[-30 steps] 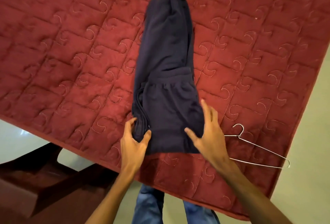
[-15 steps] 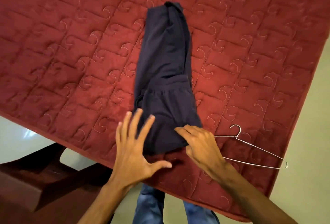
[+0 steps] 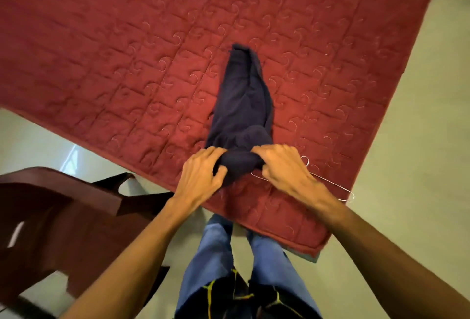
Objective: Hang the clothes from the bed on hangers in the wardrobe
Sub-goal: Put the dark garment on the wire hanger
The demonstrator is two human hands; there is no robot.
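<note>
A dark navy garment [image 3: 240, 104] lies lengthwise on the red quilted bed [image 3: 127, 51], near its front edge. Its near end is bunched into a roll. My left hand [image 3: 201, 178] grips the left side of that roll with curled fingers. My right hand [image 3: 282, 166] grips the right side the same way. A thin wire hanger [image 3: 330, 183] lies on the quilt just right of the garment, partly hidden under my right hand and wrist. No wardrobe is in view.
A dark brown plastic chair [image 3: 63, 217] stands on the pale floor [image 3: 419, 140] at the lower left, close to the bed's edge. My legs in blue jeans [image 3: 229, 255] stand against the bed's near corner. Floor runs along the bed's right side.
Both hands went from lying flat at the garment's near end to gripping it, and that end is now bunched up. The view has pulled back from the bed.
</note>
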